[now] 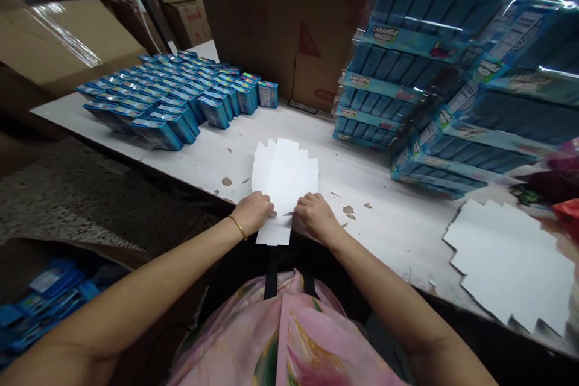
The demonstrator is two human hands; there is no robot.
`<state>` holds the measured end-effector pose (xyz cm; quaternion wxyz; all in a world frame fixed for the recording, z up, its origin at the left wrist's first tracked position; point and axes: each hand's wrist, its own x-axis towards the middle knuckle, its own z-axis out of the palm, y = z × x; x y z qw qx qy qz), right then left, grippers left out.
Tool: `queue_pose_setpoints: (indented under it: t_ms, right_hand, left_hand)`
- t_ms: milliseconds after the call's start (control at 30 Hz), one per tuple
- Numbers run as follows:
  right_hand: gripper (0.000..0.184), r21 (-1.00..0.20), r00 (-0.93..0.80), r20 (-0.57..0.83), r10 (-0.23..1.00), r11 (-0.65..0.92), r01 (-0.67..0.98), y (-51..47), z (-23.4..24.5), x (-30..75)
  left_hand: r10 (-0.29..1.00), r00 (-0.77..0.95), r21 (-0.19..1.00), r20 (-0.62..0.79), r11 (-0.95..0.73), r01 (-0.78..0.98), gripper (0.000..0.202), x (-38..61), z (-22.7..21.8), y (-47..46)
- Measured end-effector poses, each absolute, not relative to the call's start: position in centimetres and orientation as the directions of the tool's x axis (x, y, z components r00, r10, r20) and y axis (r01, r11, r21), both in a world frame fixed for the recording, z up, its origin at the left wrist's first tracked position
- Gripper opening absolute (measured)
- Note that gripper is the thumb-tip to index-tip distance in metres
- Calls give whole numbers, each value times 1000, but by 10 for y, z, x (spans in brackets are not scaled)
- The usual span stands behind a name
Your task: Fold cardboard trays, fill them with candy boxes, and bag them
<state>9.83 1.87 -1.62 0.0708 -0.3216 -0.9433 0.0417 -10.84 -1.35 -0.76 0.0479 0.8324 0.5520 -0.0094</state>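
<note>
A flat white die-cut carton blank (284,178) lies on the white table (389,223), its near end hanging over the front edge. My left hand (254,211) has its fingers curled and pinches the blank's left side near the table edge; a gold bangle sits on that wrist. My right hand (315,215) is closed on the blank's right side, close beside the left hand. Both hands press the card at a fold line.
Rows of small blue boxes (176,96) cover the table's far left. Shrink-wrapped stacks of blue cartons (434,90) stand at the right. More white blanks (511,265) lie at the near right. Brown cardboard boxes (67,36) line the back left. Blue packs (45,295) lie lower left.
</note>
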Motion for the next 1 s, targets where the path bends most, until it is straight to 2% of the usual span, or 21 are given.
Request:
queue_pose_setpoints:
  t_ms: [67,167,467,567,600,700,733,767,867,933,1000]
  right_hand:
    - [15,-22,-817,47,575,818,574,22,-10,85]
    - [18,47,-850,14,527,848,527,20,-10,68]
    - [23,41,-837,30,546,836,547,20,-13,59]
    - [19,25,-850,57,524,850,526,9,-10,65]
    - [23,22,-845,98,525,848,530,2,-10,69]
    - [70,10,-803,242,544,826,563,-20,-18,82]
    - [76,9,-797,276,537,828,560,-24,-22,86]
    - [74,12,-801,309,513,840,542,-25,-27,89]
    - [46,48,-818,417,395,889,455,-15,-35,92]
    - [38,47,-785,480,392,882,469,-3,-35,90]
    - [35,1,-735,518,438,859,512,5,-34,88]
  left_hand:
    - [936,343,17,-77,-343,939,29,-99,-5,-12]
    - [933,345,12,-105,-346,938,27,-95,-3,-10]
    - [928,362,39,-88,-360,932,28,-97,-7,-11]
    - [935,340,32,-102,-338,940,29,-92,-2,-11]
    - [936,334,36,-111,-332,942,31,-90,-1,-11]
    - [938,319,53,-136,-314,948,33,-86,4,-12]
    - [937,317,58,-146,-312,948,33,-86,6,-12]
    - [935,317,62,-157,-311,948,32,-86,7,-12]
    - [927,321,76,-193,-312,947,30,-87,12,-10]
    - [920,314,97,-236,-299,949,29,-88,15,-7]
    - [908,304,122,-288,-280,952,27,-89,19,-2]
